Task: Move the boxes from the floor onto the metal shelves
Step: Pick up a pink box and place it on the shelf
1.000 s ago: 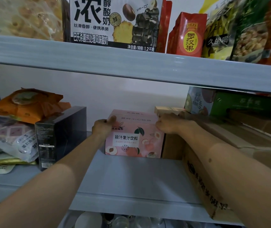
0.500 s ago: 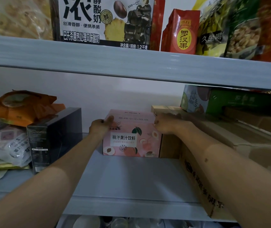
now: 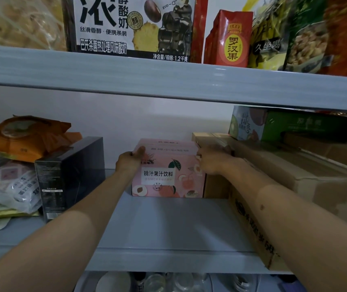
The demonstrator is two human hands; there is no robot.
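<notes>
- The pink juice box (image 3: pixel 168 175) is set upright at the back of the middle metal shelf (image 3: pixel 168 224), resting on the shelf surface, its right side touching or just beside the brown carton (image 3: pixel 295 171)
- The left hand (image 3: pixel 129 161) is curled round the box's upper left corner — thumb laid over the top edge, fingers hidden behind the side
- The right hand (image 3: pixel 209 160) is held at the upper right corner, wedged between the box and the carton; it is blurred, so whether it grips or merely presses cannot be told
- A dark box (image 3: pixel 71 178) stands well to the left, with an open gap of shelf between it and the pink one; snack bags (image 3: pixel 14 165) are piled beyond it
- Step judged: final placing of this box, seated and squared against the carton — nearly done
- Next move is judged to need both hands released and drawn straight back under the upper shelf (image 3: pixel 168 79), without the box being dragged forward
</notes>
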